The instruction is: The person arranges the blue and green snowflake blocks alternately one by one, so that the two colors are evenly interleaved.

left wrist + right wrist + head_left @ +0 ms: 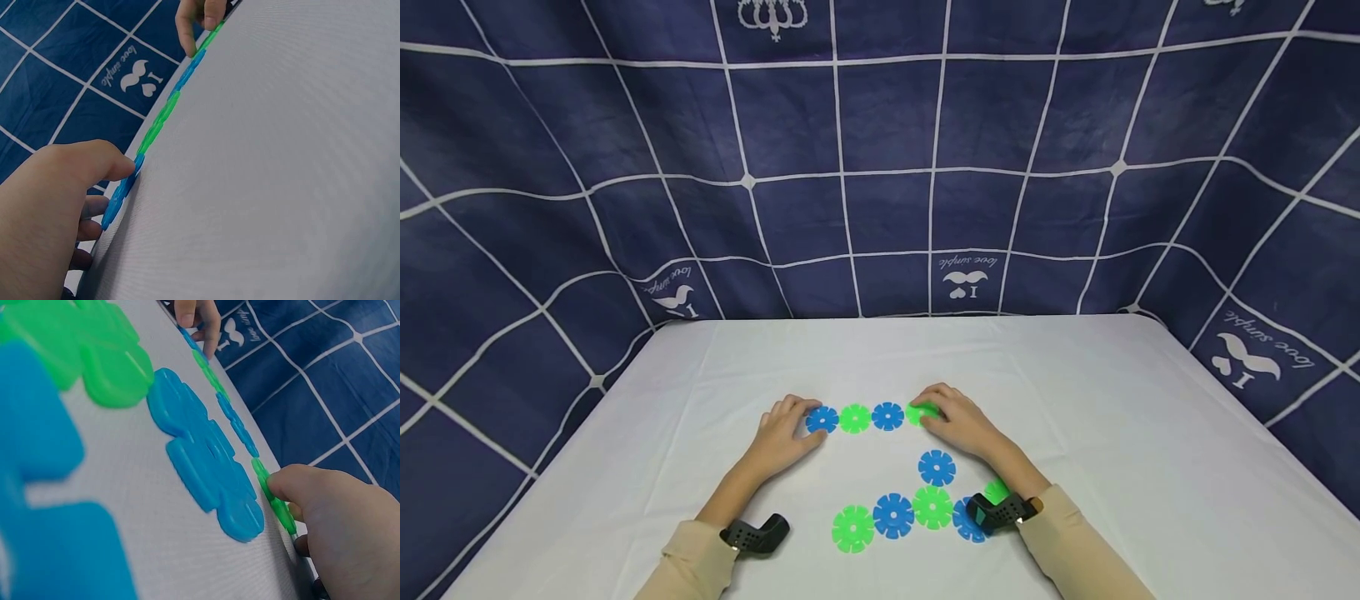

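A row of four flower-shaped discs [862, 419] lies on the white table [775, 358]; my left hand [781, 439] pinches the blue disc [822, 419] at one end, my right hand [959, 422] the green disc [917, 414] at the other. More blue and green discs [893, 516] lie nearer me.

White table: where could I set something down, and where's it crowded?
The table is bare between the far row of discs and the navy curtain, and outside the left forearm and right forearm. A patch lies left of the lone blue disc, between far row and near row. Crowded: from left hand to right hand, and along the near row.
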A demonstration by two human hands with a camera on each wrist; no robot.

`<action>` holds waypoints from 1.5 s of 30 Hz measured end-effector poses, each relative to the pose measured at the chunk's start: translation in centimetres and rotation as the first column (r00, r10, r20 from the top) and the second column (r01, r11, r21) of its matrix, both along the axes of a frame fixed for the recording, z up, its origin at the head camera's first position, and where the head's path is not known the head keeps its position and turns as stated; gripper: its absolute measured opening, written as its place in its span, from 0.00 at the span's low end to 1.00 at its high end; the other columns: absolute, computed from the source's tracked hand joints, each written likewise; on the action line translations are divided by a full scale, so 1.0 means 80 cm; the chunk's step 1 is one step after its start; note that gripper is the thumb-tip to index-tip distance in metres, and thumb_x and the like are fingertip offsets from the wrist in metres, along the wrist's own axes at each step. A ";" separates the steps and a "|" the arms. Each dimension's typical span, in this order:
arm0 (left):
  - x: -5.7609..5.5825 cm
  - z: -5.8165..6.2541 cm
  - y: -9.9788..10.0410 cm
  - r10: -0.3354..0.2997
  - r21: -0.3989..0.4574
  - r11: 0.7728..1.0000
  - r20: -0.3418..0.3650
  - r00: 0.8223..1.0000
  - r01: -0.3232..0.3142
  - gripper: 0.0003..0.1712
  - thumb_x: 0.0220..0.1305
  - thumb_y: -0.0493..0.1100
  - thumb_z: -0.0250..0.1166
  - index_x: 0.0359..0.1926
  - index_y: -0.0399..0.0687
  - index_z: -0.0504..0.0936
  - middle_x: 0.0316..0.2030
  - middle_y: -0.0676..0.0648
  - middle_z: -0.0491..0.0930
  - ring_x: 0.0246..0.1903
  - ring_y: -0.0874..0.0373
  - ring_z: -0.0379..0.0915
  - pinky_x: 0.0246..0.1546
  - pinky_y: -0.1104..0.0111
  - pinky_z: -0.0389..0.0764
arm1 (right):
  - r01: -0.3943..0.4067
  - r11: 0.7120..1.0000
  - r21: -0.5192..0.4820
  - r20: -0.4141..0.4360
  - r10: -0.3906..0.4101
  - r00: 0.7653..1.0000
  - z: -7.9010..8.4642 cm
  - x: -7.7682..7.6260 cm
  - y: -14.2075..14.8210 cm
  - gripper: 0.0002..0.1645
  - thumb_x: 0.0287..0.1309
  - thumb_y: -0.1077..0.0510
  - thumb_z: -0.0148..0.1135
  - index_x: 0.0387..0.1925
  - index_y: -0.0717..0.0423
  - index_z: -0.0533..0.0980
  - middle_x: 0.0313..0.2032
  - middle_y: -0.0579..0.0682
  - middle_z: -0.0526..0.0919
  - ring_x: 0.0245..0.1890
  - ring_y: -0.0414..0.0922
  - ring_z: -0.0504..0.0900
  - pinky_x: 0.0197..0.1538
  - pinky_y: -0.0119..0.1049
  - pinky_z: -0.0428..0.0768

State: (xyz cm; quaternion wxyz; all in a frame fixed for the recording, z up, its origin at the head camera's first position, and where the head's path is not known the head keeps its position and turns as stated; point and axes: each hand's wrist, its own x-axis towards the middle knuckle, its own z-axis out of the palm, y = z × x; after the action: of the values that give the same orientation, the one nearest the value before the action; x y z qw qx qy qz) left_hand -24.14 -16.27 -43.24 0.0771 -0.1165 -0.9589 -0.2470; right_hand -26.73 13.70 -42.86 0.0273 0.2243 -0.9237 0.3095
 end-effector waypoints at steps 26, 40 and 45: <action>-0.001 -0.004 -0.001 -0.005 -0.016 1.000 -0.005 1.000 0.005 0.27 0.53 0.52 0.62 0.54 0.48 0.73 0.47 0.46 0.71 0.49 0.52 0.64 0.42 0.62 0.59 | -0.012 1.000 0.011 -0.002 0.012 1.000 -0.004 0.000 0.001 0.17 0.53 0.48 0.60 0.46 0.41 0.76 0.53 0.46 0.72 0.58 0.49 0.68 0.59 0.52 0.63; -0.002 -0.002 -0.002 -0.001 -0.009 1.000 -0.005 1.000 0.001 0.28 0.52 0.52 0.62 0.54 0.48 0.73 0.48 0.46 0.70 0.50 0.51 0.64 0.42 0.61 0.59 | -0.018 1.000 0.017 -0.014 0.018 1.000 0.003 0.002 -0.002 0.17 0.53 0.48 0.60 0.47 0.43 0.76 0.53 0.46 0.73 0.57 0.49 0.69 0.59 0.52 0.63; 0.000 -0.002 -0.001 -0.004 -0.007 1.000 0.001 1.000 0.004 0.29 0.52 0.53 0.62 0.55 0.49 0.73 0.48 0.46 0.70 0.50 0.51 0.63 0.43 0.61 0.59 | -0.016 1.000 0.020 0.017 0.016 1.000 0.007 0.003 -0.001 0.16 0.55 0.48 0.57 0.47 0.41 0.76 0.55 0.46 0.72 0.58 0.49 0.68 0.59 0.52 0.63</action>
State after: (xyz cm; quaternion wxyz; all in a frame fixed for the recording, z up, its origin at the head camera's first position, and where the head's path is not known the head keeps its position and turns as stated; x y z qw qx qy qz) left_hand -24.16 -16.32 -43.36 0.0758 -0.1184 -0.9596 -0.2438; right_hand -26.53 13.62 -42.34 0.0149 0.2293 -0.9251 0.3023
